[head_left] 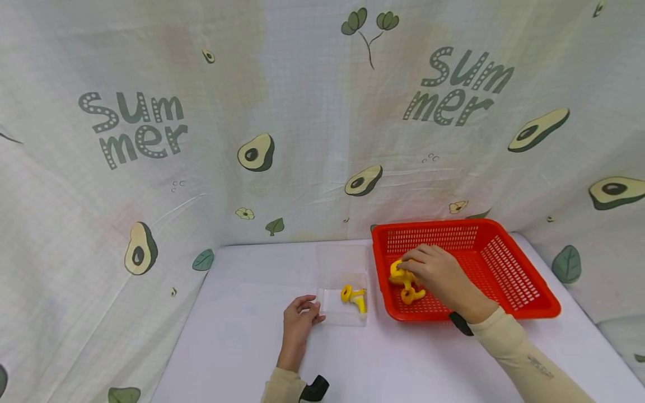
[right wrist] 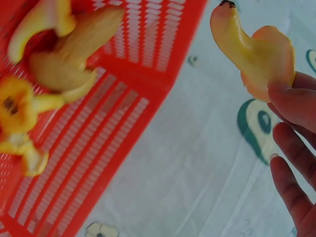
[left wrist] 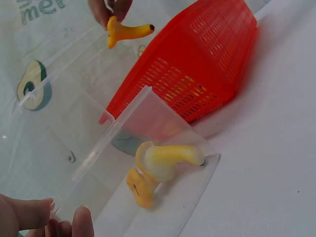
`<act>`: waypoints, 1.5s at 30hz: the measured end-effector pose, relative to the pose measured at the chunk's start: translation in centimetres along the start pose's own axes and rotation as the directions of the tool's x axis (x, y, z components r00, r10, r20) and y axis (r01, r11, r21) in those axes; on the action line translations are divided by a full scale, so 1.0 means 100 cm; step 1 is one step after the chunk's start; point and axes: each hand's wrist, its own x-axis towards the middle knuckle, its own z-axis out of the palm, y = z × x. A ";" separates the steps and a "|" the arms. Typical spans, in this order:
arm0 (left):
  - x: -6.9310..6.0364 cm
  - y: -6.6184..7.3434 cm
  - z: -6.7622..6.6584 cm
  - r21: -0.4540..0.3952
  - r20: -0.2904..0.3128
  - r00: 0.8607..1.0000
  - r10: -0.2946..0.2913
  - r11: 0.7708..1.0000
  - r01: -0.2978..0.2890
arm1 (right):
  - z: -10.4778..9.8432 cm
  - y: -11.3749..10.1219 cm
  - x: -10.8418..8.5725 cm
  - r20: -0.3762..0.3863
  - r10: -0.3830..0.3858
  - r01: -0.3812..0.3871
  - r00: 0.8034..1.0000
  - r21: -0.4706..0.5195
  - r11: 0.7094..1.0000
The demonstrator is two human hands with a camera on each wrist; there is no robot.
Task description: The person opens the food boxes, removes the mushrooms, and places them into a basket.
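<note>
Over the left end of the red basket (head_left: pixel 504 310), my right hand (head_left: pixel 438 274) pinches a yellow mushroom (right wrist: pixel 256 61) between thumb and fingers. Its stem points away from the hand and has a dark tip. Several more yellow mushrooms (right wrist: pixel 19 111) lie in the basket below. My left hand (head_left: pixel 297 322) pinches the left edge of a clear plastic box (head_left: pixel 330 318) whose lid (head_left: pixel 341 257) stands folded back. Inside the box, toward its right side, lie a yellow mushroom with a curved stem (left wrist: pixel 177 154) and a smaller orange-yellow one (left wrist: pixel 142 190).
The box and basket stand side by side on a white table (head_left: pixel 242 313). Behind them hangs a pale cloth (head_left: pixel 302 112) printed with avocados and leaves. Tall slotted walls surround the basket, and its right part shows bare floor.
</note>
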 end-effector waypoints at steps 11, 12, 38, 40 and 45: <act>0.006 -0.005 0.000 -0.006 0.017 1.000 0.006 1.000 -0.006 | -0.010 0.029 -0.034 0.026 0.005 -0.004 1.000 -0.033 0.999; 0.007 -0.005 0.000 -0.005 0.018 1.000 0.006 1.000 -0.006 | -0.011 0.030 -0.036 0.032 0.007 -0.005 0.999 -0.038 0.999; 0.001 0.001 0.003 -0.005 -0.003 1.000 0.006 1.000 -0.006 | -0.017 0.048 -0.055 0.116 0.068 -0.056 0.991 -0.108 0.993; 0.000 0.002 0.003 -0.006 -0.003 1.000 0.007 1.000 -0.007 | -0.017 0.048 -0.055 0.107 0.057 -0.046 0.993 -0.107 0.993; -0.001 0.003 0.002 -0.007 -0.006 1.000 0.009 1.000 -0.009 | -0.018 0.045 -0.050 0.095 0.040 -0.031 0.995 -0.097 0.995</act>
